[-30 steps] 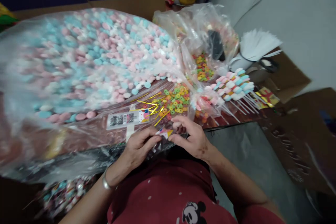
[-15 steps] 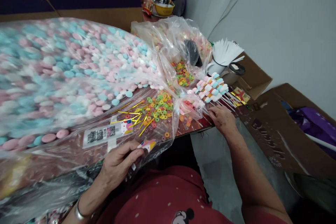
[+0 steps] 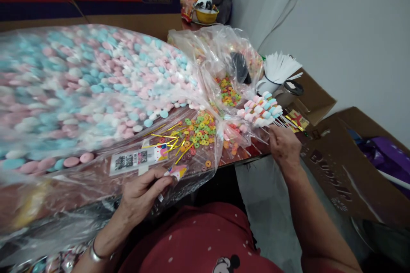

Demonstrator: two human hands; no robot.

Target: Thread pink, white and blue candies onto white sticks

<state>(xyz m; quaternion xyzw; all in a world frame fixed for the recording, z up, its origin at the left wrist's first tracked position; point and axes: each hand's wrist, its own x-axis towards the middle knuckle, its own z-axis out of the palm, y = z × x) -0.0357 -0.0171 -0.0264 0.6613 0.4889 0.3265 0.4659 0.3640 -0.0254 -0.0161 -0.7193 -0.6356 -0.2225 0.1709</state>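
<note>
My left hand [image 3: 142, 194] pinches a small clear plastic bag [image 3: 176, 172] with a colourful printed corner, above the table's front edge. At the right, my right hand [image 3: 285, 147] is closed on the white stick end of a marshmallow skewer; its fingers partly hide the grip. A pile of marshmallow skewers [image 3: 262, 108], pink, white and blue, lies just beyond it, sticks pointing toward me. Between the hands are loose ring-shaped candies [image 3: 200, 130], gold twist ties [image 3: 174, 140] and a stack of printed clear bags [image 3: 137, 158] with black lettering.
A huge clear bag of pastel marshmallows [image 3: 96, 85] fills the table's left. Behind the skewers stand a cup of white sticks [image 3: 269, 85] and a dark-lidded jar [image 3: 290, 89]. Another candy bag [image 3: 221, 42] lies farther back. Cardboard boxes [image 3: 333, 170] stand at right, beside the wall.
My right hand has left the small bag and reached right to the skewer sticks, closing there. My left hand keeps the bag. The view has swung right.
</note>
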